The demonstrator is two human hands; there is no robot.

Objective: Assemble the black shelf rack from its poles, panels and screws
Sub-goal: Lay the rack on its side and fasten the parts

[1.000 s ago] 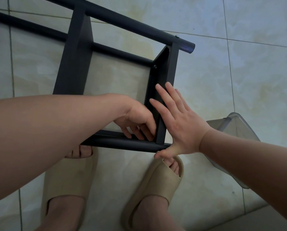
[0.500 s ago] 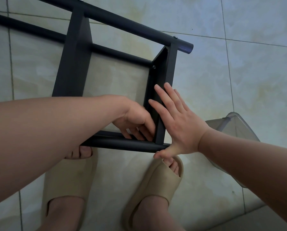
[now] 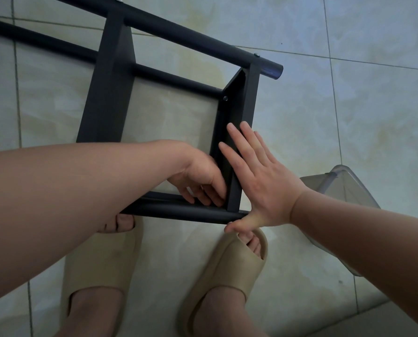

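The black shelf rack lies on its side on the tiled floor, with a middle panel (image 3: pixel 110 93) and an end panel (image 3: pixel 239 110) fixed between a far pole (image 3: pixel 191 38) and a near pole (image 3: pixel 178 212). My left hand (image 3: pixel 200 176) reaches inside the frame. Its curled fingertips are bunched at the inner corner where the end panel meets the near pole, pinching a small screw that is mostly hidden. My right hand (image 3: pixel 264 181) lies flat on the end panel's outer face, fingers straight, thumb against the near pole's end. A fitted screw (image 3: pixel 225 98) shows at the far inner corner.
A clear plastic container (image 3: pixel 344 188) sits on the floor right of the rack, partly under my right forearm. My feet in beige slippers (image 3: pixel 101 261) (image 3: pixel 230 271) stand just in front of the near pole. Bare tile lies beyond the rack at upper right.
Almost nothing has moved. My left fingertips have shifted slightly at the inner corner, and my right hand stays pressed flat on the end panel.
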